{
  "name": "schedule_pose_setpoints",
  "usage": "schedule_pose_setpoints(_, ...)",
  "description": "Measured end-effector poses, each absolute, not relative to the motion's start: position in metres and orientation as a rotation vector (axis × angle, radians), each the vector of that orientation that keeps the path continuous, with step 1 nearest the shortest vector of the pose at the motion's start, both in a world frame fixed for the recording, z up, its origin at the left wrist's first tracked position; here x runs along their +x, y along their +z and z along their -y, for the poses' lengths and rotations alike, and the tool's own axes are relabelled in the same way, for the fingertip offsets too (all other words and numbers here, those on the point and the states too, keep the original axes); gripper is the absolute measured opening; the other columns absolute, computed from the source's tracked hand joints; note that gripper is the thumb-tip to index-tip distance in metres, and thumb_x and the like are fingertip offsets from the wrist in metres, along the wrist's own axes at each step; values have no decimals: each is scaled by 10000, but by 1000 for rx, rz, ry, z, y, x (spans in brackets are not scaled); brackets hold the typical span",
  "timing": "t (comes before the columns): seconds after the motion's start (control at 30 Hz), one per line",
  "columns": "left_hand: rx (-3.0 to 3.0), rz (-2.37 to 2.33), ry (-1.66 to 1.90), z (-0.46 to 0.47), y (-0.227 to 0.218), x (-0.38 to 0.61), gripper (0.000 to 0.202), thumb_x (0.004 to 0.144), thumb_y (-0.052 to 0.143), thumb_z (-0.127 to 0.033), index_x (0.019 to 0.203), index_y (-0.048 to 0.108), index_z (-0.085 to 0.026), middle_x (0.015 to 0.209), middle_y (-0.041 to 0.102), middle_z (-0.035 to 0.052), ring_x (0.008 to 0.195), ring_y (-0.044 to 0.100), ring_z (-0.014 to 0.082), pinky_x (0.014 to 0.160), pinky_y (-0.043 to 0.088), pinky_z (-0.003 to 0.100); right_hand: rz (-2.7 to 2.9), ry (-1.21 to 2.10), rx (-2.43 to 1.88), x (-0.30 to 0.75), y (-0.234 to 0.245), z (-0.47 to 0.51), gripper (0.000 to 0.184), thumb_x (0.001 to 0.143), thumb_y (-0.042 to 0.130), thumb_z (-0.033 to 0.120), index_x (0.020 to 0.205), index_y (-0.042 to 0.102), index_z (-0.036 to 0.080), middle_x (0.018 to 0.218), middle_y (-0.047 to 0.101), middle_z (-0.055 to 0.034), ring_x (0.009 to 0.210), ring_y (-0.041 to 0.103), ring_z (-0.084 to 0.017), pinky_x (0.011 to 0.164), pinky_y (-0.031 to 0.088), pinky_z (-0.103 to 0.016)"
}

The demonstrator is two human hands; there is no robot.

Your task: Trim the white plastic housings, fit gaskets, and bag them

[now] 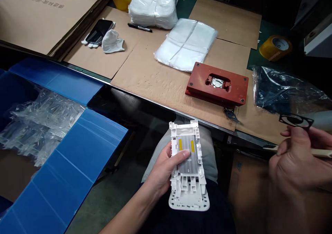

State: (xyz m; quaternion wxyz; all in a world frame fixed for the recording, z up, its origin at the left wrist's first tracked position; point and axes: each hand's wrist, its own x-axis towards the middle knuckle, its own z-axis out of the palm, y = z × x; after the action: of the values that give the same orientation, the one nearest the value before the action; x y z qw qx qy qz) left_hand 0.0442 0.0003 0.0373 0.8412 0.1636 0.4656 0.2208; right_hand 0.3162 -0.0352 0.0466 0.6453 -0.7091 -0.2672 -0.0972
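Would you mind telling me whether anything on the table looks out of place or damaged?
Nothing plainly looks spilled or broken. One mildly odd thing: the phone, left of the pen, lies on a white glove, perhaps a personal item set down among work supplies.

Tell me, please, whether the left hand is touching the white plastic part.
Touching: the head view shows the left hand holding the white plastic part, thumb over its middle.
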Motion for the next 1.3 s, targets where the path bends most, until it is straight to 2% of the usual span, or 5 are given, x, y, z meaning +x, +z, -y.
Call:
schedule_pose_setpoints(0.1,440,-1036,516,0,28,44,454,743,823,-254,1147,631,-174,1043,735,86,904,705,233,816,572,345,407,131,-1523,293,54,42,169,691,816,128,836,731,150,718,678,-53,540,596,-158,323,262,-233)
schedule_pose_setpoints(0.23,690,-1172,642,1,18,42,493,643,860,-239,1064,606,-204,1055,712,52,978,667,257,855,536,353,244,812,-1492,248,50,60,360,681,854,198,1022,737,186,731,648,-4,535,570,-91,369,337,-152)
schedule_pose_setpoints(0.4,1073,-1248,702,0,17,39,309,729,781,-313,863,522,-213,961,651,30,898,616,214,807,493,314,243,1320,-1335,196,47,71,431,773,812,206,1180,675,245,743,635,22,538,525,-60,455,397,-147)
schedule_pose_setpoints(0.63,1214,-1247,693,2,16,37,267,758,735,-299,907,530,-216,1137,635,64,1021,612,246,855,471,319,328,1374,-1299,180,44,67,455,818,798,220,1234,621,266,731,619,48,554,516,-66,505,440,-169)
schedule_pose_setpoints(1.3,1262,-1248,690,6,16,39,267,788,735,-325,897,511,-229,1168,619,58,1064,600,262,901,458,347,193,1377,-1304,176,43,64,482,776,826,229,1212,620,243,738,618,39,503,486,-58,457,379,-178)
